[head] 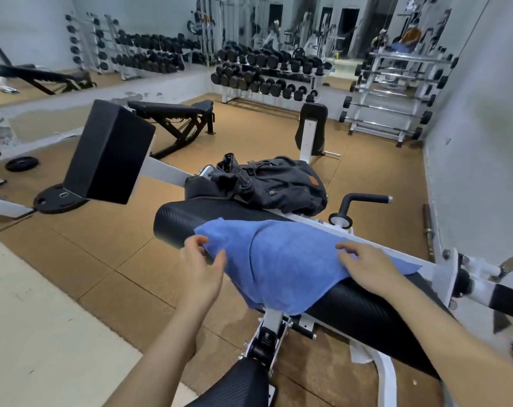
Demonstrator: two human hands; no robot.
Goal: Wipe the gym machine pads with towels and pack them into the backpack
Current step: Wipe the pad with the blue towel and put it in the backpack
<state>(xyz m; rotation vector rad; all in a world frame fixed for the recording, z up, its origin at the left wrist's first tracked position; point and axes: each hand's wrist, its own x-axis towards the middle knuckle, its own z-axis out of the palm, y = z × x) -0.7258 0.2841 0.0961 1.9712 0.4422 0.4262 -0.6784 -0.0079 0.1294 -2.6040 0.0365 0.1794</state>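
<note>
A gym: dumbbell racks (267,74), benches (173,113), mirrored walls.

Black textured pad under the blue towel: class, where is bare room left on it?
Bare black textured pad shows left of the blue cloth towel, and again lower right, below the right hand. The far end is crowded by the dark grey fabric backpack.
</note>
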